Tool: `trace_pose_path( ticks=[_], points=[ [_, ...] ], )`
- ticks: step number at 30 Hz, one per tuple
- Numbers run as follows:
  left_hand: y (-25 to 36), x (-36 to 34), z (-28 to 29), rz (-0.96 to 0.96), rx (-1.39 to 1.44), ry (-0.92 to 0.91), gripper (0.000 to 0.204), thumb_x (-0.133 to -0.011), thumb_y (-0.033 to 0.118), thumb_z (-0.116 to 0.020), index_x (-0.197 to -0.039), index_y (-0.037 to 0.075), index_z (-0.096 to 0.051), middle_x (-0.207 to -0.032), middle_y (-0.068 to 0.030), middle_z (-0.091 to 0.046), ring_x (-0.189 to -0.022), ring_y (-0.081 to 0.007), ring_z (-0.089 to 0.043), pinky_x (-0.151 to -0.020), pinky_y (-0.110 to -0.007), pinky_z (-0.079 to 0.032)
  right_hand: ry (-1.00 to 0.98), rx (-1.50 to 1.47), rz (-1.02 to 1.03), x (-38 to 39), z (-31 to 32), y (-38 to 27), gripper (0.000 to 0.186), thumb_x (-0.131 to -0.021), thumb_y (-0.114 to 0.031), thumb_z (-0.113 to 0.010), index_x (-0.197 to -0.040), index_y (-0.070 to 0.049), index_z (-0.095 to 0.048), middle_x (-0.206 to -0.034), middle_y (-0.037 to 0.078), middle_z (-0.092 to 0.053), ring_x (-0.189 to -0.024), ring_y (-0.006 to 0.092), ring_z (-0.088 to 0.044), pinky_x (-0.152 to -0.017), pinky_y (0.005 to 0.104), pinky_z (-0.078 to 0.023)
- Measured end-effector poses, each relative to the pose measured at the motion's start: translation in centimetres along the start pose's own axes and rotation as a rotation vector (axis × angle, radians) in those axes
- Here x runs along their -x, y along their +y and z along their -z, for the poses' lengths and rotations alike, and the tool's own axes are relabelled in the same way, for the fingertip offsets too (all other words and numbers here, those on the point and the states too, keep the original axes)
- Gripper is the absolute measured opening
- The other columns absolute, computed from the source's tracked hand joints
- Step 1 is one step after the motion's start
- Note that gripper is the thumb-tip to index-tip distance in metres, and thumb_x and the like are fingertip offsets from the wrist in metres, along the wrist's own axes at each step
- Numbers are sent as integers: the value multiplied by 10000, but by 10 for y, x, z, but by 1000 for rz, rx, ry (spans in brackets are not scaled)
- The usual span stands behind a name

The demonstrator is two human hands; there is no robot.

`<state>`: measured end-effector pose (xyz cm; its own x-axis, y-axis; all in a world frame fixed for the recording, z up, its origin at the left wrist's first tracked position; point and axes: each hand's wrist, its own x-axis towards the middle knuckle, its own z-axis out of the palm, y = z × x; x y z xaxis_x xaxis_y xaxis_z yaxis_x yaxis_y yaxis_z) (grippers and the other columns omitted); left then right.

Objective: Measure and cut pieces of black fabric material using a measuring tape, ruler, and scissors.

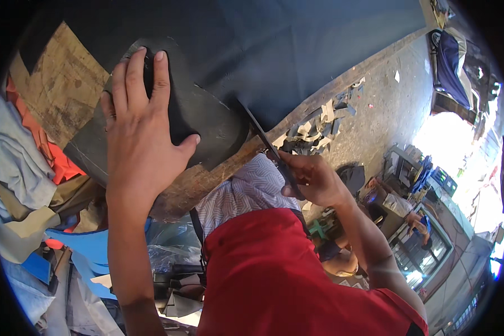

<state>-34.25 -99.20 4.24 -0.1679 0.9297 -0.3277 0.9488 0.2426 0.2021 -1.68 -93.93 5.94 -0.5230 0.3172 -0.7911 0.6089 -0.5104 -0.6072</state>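
My left hand [145, 126] lies flat, fingers spread, on a dark, curved-edged piece [210, 126] that looks like leather or synthetic sheet. Underneath it stretches a large black sheet [313, 50] covering much of the wooden board [70, 75]. In my right hand [316, 179], just beyond the board's near edge, are closed fingers around the dark handle of long-bladed scissors [260, 130]. The scissors point away and to the left, their tip meeting the sheet beside the curved piece. Only one blade shows clearly, and my fingers partly hide the handle.
Cut scraps [313, 131] lie on the floor beyond the board's right edge. Piled cloth and sheet pieces [25, 157] crowd the left side. At lower right are another person's arm [417, 225] and a cluttered shelf [403, 168]. A dark blue covered item [452, 70] stands far right.
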Motion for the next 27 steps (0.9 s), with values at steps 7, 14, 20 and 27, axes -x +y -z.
trace_pose_path(
  ticks=[7, 14, 20, 27],
  points=[
    [2, 0, 0, 20, 24, 7, 1143, -710, 239, -881, -1660, 60, -270, -1671, -224, -252, -1515, -414, -291, -1208, -541, -313, -70, 120, 29, -13, 26, -11, 661, -830, -63, -887, -1425, 47, -622, -688, -33, -550, -581, 70, -386, -544, 247, -295],
    [-1, 0, 1, 19, 52, 19, 1137, -706, 247, -880, -1654, 59, -280, -1666, -225, -265, -1511, -423, -291, -1206, -569, -300, -123, 117, 12, -25, 36, -31, 643, -823, -76, -893, -1399, 49, -639, -682, -25, -555, -575, 81, -383, -542, 256, -303],
    [-1, 0, -2, 6, 79, 66, 1105, -733, 307, -885, -1639, 45, -309, -1666, -204, -279, -1531, -398, -281, -1197, -636, -327, -156, 363, 13, -32, 47, -46, 635, -820, -110, -903, -1379, 54, -648, -674, -23, -553, -575, 88, -384, -539, 264, -305],
    [-3, 1, -3, 13, 103, 58, 1115, -729, 319, -890, -1642, 51, -307, -1678, -201, -267, -1537, -398, -273, -1203, -646, -315, -171, 268, -63, -40, 45, -64, 717, -778, 34, -876, -1433, 84, -591, -810, -4, -643, -673, 80, -488, -616, 233, -390]
  ],
)
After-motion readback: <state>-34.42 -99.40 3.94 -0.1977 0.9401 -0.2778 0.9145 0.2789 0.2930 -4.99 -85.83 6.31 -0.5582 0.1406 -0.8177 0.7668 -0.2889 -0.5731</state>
